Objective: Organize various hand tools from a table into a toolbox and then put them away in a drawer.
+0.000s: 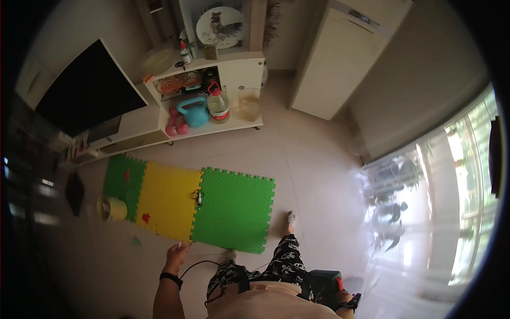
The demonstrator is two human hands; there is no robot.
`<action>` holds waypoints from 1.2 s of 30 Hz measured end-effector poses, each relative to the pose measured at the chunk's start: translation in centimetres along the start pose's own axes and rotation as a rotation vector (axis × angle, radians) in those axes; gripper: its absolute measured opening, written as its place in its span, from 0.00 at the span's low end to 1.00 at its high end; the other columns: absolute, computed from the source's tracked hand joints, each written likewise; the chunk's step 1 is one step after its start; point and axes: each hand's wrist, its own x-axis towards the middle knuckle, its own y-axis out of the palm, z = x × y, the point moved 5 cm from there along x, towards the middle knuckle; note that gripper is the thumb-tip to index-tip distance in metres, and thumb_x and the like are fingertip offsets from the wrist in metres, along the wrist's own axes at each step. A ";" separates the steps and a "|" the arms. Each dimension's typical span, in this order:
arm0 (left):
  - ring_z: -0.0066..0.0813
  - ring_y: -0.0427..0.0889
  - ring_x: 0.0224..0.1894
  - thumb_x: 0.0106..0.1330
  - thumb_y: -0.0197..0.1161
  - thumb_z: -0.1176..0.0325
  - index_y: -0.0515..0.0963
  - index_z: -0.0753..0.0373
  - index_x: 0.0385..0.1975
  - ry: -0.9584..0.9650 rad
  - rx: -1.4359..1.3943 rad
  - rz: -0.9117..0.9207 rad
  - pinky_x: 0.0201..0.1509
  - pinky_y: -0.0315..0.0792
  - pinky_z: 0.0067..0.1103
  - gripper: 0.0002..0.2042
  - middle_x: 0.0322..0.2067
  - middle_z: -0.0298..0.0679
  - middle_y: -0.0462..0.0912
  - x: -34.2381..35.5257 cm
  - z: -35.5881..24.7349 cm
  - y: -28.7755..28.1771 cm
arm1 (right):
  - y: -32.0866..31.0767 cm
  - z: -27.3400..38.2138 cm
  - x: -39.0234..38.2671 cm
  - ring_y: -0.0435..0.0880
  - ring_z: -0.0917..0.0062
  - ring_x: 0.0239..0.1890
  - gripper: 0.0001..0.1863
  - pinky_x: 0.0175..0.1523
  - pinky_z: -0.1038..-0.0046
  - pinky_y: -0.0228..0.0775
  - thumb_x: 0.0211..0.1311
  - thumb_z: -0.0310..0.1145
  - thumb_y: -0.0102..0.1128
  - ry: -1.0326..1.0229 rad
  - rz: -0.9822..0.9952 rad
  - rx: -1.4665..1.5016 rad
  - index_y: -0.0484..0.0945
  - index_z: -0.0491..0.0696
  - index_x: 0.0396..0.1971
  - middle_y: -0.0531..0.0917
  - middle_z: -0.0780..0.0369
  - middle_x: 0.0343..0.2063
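Observation:
My left hand (176,257), with a black band on its wrist, is closed, with a small pale object (179,245) at its fingertips. The object's kind is too small to make out. A thin black cable (200,262) curves from near that wrist toward my waist. My right hand (346,297) is low at my right side, mostly hidden, beside a dark box-shaped thing with a red part (325,278). In front of me lie joined foam mats: a green one (236,210), a yellow one (169,194) and another green one (119,171). A small device with a coiled cord (199,199) rests on them.
A yellow tub (113,209) stands at the mats' left. Beyond them, a white cabinet (241,69) holds a blue kettlebell (194,112), pink dumbbells (177,126) and a clear jug with a red handle (218,104). A television (90,90), a tall white appliance (340,58) and curtained windows surround the floor.

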 end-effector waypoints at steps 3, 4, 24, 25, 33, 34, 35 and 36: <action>0.20 0.72 0.21 0.57 0.62 0.62 0.78 0.63 0.37 -0.169 -0.116 -0.145 0.19 0.65 0.18 0.13 0.29 0.37 0.81 -3.6 5.0 1.1 | -8.0 -1.6 5.6 0.75 0.63 0.55 0.22 0.57 0.48 0.59 0.62 0.48 0.36 -0.165 -0.084 -0.012 0.76 0.54 0.46 0.78 0.57 0.49; 0.22 0.71 0.18 0.58 0.60 0.63 0.78 0.64 0.37 -0.257 -0.137 -0.140 0.19 0.66 0.21 0.12 0.28 0.38 0.81 -5.3 7.0 1.9 | -10.0 -1.2 6.8 0.75 0.63 0.55 0.22 0.57 0.48 0.59 0.62 0.48 0.36 -0.188 -0.083 -0.034 0.76 0.54 0.46 0.78 0.57 0.49; 0.17 0.61 0.12 0.58 0.61 0.63 0.77 0.64 0.35 -0.402 -0.579 -0.176 0.17 0.61 0.18 0.11 0.31 0.41 0.83 -7.5 -6.1 26.2 | -66.0 19.3 16.8 0.70 0.67 0.36 0.11 0.53 0.38 0.54 0.51 0.45 0.61 -0.299 0.417 1.925 0.70 0.57 0.26 0.71 0.67 0.22; 0.17 0.59 0.12 0.58 0.61 0.63 0.76 0.63 0.36 -0.385 -0.635 -0.182 0.16 0.60 0.19 0.12 0.31 0.40 0.83 -7.3 -7.4 27.5 | -68.5 21.1 15.8 0.71 0.69 0.38 0.16 0.55 0.42 0.55 0.49 0.49 0.63 -0.583 0.177 1.450 0.71 0.56 0.31 0.73 0.66 0.26; 0.14 0.59 0.11 0.60 0.62 0.63 0.76 0.64 0.40 -0.414 -0.819 -0.215 0.14 0.56 0.17 0.13 0.29 0.39 0.82 -7.0 -13.2 32.9 | -74.3 34.6 11.8 0.72 0.68 0.38 0.08 0.48 0.42 0.66 0.53 0.33 0.61 -0.521 0.500 1.373 0.71 0.52 0.31 0.73 0.64 0.30; 0.14 0.60 0.11 0.60 0.62 0.63 0.77 0.63 0.40 -0.470 -0.809 -0.292 0.14 0.58 0.17 0.13 0.30 0.39 0.83 -7.7 -12.5 33.5 | -74.1 35.8 10.9 0.73 0.69 0.37 0.08 0.50 0.41 0.65 0.57 0.34 0.59 -0.376 0.635 1.437 0.72 0.53 0.36 0.74 0.65 0.32; 0.14 0.61 0.11 0.59 0.62 0.62 0.77 0.63 0.40 -0.493 -0.825 -0.378 0.13 0.59 0.17 0.13 0.29 0.39 0.83 -8.6 -12.6 34.3 | -74.9 36.7 9.3 0.73 0.69 0.37 0.05 0.48 0.37 0.63 0.58 0.32 0.58 -0.362 0.642 1.395 0.72 0.54 0.33 0.74 0.66 0.31; 0.15 0.62 0.10 0.59 0.63 0.62 0.77 0.63 0.39 -0.511 -0.833 -0.450 0.13 0.60 0.17 0.13 0.29 0.39 0.83 -9.6 -13.4 35.2 | -75.8 36.7 9.3 0.73 0.69 0.37 0.05 0.48 0.37 0.63 0.58 0.32 0.58 -0.345 0.637 1.363 0.72 0.54 0.33 0.74 0.66 0.31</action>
